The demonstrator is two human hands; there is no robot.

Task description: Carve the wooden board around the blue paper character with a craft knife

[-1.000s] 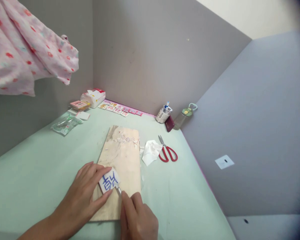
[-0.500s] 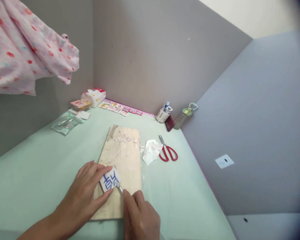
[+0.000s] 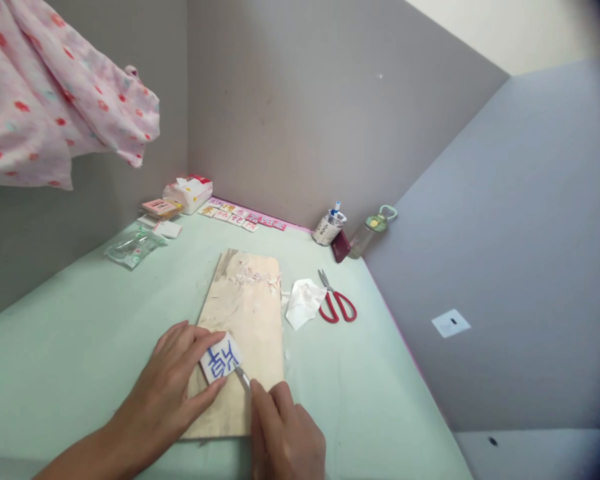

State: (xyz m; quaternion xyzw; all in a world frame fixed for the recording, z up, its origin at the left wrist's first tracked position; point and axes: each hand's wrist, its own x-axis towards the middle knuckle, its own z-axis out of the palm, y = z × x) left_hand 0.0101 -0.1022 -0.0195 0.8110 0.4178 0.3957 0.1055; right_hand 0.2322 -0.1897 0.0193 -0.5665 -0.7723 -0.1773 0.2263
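My left hand (image 3: 173, 383) grips a small white carving block (image 3: 221, 358) between thumb and fingers, pressing it on a pale wooden board (image 3: 247, 320). Blue strokes forming a written character mark the block's top face. My right hand (image 3: 287, 430) is closed round a slim carving knife (image 3: 243, 379), whose handle is mostly hidden in the fingers. The blade tip touches or nearly touches the block's right edge, close to the blue lines. Pale shavings (image 3: 255, 275) lie scattered over the board's far end.
Right of the board lie a crumpled white tissue (image 3: 304, 303) and red-handled scissors (image 3: 336, 300). Farther back stand a pen cup (image 3: 329, 228) and a green-lidded bottle (image 3: 367, 233). Small lettered blocks (image 3: 235, 217), a tissue pack (image 3: 190, 193) and a plastic bag (image 3: 135, 248) sit toward the back left.
My right hand and the knife have shifted slightly right, drawing the tip back toward the block's edge. My left hand and the block stay in place.
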